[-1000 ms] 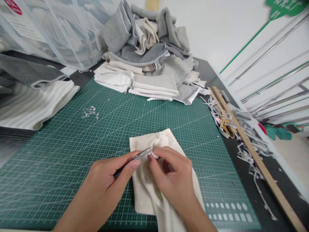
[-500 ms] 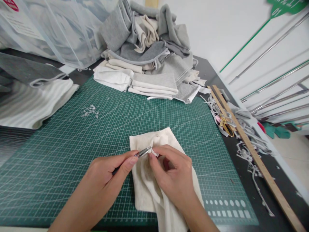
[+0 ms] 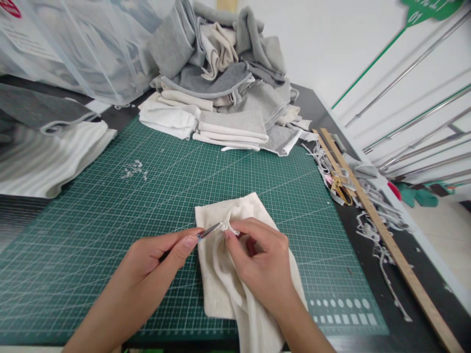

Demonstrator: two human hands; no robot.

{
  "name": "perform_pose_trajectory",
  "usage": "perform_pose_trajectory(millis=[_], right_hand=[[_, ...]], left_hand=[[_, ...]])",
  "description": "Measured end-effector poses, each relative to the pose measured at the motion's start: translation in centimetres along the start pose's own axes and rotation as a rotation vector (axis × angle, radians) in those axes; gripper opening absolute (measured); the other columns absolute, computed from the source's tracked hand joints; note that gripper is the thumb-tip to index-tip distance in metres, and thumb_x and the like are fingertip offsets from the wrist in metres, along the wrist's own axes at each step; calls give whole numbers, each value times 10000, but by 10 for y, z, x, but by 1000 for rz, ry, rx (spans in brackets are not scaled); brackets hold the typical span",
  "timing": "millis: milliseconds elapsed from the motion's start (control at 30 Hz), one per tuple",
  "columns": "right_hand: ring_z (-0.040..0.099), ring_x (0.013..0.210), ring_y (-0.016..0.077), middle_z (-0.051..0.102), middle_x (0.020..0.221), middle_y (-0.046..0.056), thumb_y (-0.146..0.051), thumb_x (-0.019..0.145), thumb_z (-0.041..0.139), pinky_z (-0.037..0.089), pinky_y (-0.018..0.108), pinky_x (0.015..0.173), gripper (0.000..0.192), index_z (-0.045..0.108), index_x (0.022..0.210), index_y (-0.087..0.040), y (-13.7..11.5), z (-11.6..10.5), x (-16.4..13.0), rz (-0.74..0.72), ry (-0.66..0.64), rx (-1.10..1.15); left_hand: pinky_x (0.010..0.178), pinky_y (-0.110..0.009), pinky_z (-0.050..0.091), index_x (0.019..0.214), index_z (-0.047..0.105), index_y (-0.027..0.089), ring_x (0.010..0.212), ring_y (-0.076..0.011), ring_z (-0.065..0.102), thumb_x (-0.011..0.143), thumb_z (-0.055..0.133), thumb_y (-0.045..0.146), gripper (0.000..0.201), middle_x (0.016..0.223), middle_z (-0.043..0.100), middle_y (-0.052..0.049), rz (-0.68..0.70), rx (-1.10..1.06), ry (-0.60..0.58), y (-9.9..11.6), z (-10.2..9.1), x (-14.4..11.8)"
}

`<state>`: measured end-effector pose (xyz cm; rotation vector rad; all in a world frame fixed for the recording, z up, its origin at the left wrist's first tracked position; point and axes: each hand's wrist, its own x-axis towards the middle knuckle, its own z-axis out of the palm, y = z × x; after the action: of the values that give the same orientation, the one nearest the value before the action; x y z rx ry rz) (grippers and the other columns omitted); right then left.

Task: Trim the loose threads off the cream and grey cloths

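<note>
Cream knit fabric [image 3: 215,294] lies on the green cutting mat [image 3: 110,230], its lower end draped over the front edge. My left hand [image 3: 158,262] is closed on a slim, pointed metal tool [image 3: 209,230]; most of its handle is hidden in the palm. The tool's tip touches a small bunched, frayed bit of the cream fabric. That bit is pinched between thumb and forefinger of my right hand [image 3: 263,252], which rests over the fabric, the other fingers curled under.
Folded grey, white and cream cloths [image 3: 231,122] are piled at the back. Beside them stands a clear plastic bin [image 3: 106,54]. Striped cloth [image 3: 47,157] lies left, thread scraps [image 3: 135,169] on the mat. Along the right are a wooden ruler [image 3: 382,220] and gold-handled scissors [image 3: 340,189].
My left hand has drawn back slightly to the left with the tool, so more of its tip shows. The right hand keeps its pinch. The whole view has shifted a little.
</note>
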<state>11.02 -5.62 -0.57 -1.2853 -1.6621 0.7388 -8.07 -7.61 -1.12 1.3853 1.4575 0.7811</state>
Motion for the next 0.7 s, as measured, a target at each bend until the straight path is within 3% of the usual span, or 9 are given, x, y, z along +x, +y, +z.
perform_pose_trajectory(millis=[67,133,400,600,700], right_hand=[[535,523,78,698,710,9,-98,818,638,394,212,468,108,732,797,-147,1,0,0,-5,2,1],[535,524,79,702,714,9,-96,815,639,396,212,470,108,731,795,-149,1,1,0,-20,6,0],[531,521,86,689,697,0,-101,807,638,410,219,485,104,722,791,-161,0,0,-1,1,10,-14],[533,521,94,667,673,-4,-109,801,638,414,230,496,100,718,791,-168,3,0,-1,14,12,-22],[534,524,95,658,665,-5,-116,803,639,417,232,504,93,717,793,-164,3,0,-1,30,5,-33]], left_hand=[[388,-155,329,1130,730,256,467,-96,393,924,526,518,390,491,398,44,-42,-52,-8,-5,0,-1],[380,-154,258,1124,720,245,471,-85,299,924,530,510,383,522,352,49,-73,-86,-18,-9,0,-2],[418,-176,205,1150,675,198,505,-79,227,915,558,492,394,578,275,60,-160,-353,11,-21,0,-5],[375,-135,214,980,728,162,458,-36,250,796,706,522,405,559,316,68,-201,-647,196,-5,6,-2],[368,-131,220,967,731,185,448,-30,246,828,686,482,332,552,296,69,-215,-736,274,-2,2,-2]])
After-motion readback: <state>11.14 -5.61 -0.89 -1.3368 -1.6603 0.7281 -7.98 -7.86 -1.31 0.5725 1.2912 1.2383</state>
